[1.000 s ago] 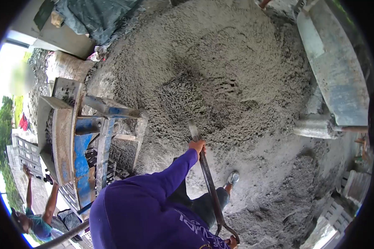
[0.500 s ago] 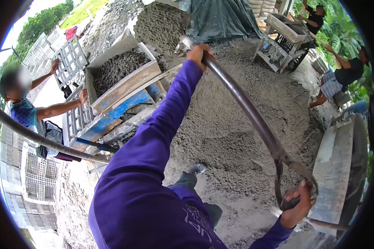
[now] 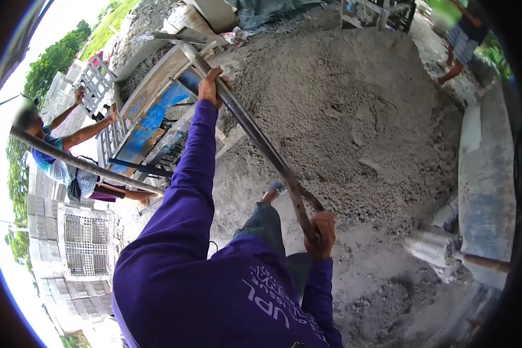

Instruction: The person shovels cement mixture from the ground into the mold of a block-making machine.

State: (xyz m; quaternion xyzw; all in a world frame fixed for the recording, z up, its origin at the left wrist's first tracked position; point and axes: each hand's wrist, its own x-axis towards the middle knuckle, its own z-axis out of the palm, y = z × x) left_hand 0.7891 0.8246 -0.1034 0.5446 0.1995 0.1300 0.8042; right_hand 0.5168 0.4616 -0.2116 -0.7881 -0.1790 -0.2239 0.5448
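Observation:
My left hand (image 3: 211, 87) is wrapped around the shaft of a shovel (image 3: 255, 134), near its blade end. My right hand (image 3: 321, 235) grips the D-shaped handle at the other end, close to my waist. The shaft slopes up and left across the view. Its blade (image 3: 180, 38) shows almost edge-on at the far end of a wooden-sided box (image 3: 156, 87) on a blue frame. Most of the box's inside is hidden behind its near side. A broad heap of wet grey concrete mix (image 3: 342, 116) spreads on the ground to the right of the shovel.
At left, a co-worker (image 3: 55, 148) reaches toward the box and a grey slotted panel (image 3: 97, 84). A metal pole (image 3: 87, 165) crosses there. Stacked blocks (image 3: 69, 290) stand behind. Right are a grey metal trough (image 3: 486, 191) and another person's legs (image 3: 459, 55).
The shovel has swung left from over the ground to the box, and the grey load on its blade no longer shows. My right hand has come in toward my body. The view has turned.

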